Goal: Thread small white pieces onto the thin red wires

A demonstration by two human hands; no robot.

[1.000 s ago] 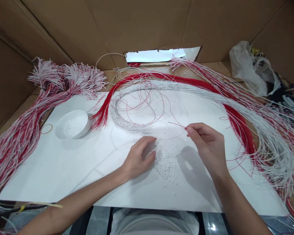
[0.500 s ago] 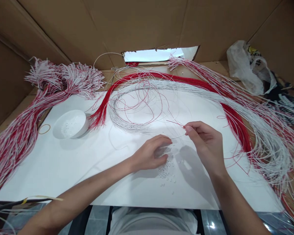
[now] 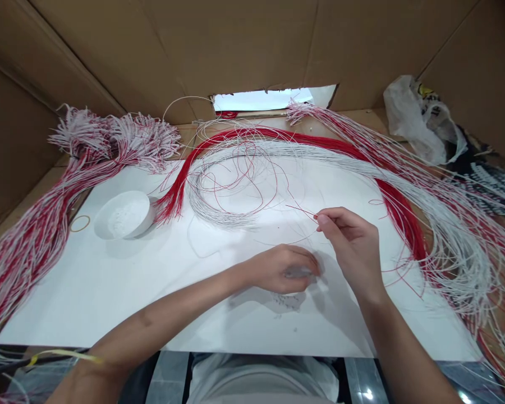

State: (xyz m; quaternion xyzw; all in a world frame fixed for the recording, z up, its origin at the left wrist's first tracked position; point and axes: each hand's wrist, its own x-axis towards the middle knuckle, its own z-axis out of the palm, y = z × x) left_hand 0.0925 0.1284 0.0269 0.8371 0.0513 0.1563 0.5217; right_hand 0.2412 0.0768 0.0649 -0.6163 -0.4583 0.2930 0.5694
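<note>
My right hand (image 3: 351, 247) pinches the end of a thin red wire (image 3: 299, 210) between thumb and forefinger, above the white sheet (image 3: 151, 275). My left hand (image 3: 284, 268) is curled, fingers down, over a small heap of white beads (image 3: 287, 301), most of which it hides; whether it grips any bead I cannot tell. A thin white wire arcs between the two hands. Behind them lies a coil of white wires (image 3: 219, 213) and a thick red wire bundle (image 3: 180, 185).
A white bowl of beads (image 3: 125, 215) stands at the left with a rubber band (image 3: 79, 223) beside it. Red-and-white wire bundles (image 3: 33, 235) run down the left side, more wires (image 3: 458, 235) sweep down the right. Cardboard walls surround; a plastic bag (image 3: 421, 126) lies at the back right.
My left hand has slid right and closed over the bead heap, covering it. My right hand has stayed put, still pinching the red wire.
</note>
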